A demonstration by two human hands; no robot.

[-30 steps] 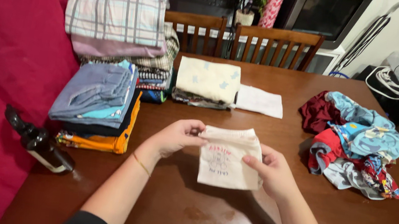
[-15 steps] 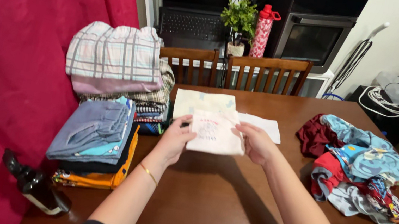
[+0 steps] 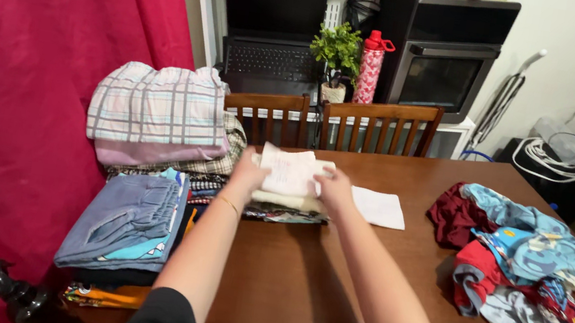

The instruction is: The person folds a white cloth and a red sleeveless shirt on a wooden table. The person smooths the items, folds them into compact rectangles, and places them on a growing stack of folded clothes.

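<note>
Both hands, left hand [image 3: 249, 175] and right hand [image 3: 333, 189], pinch a folded cream cloth [image 3: 290, 171] onto the middle stack [image 3: 286, 207] on the bench [image 3: 329, 289]. Several stacks are folded; the crumpled pile [image 3: 523, 261] remains unfolded.

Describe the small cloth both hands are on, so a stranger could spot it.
On the brown wooden table, near the two chairs, sits a short pile of folded clothes. The folded cream cloth lies on top, between left hand and right hand, and alone shows a faint red print.
</note>
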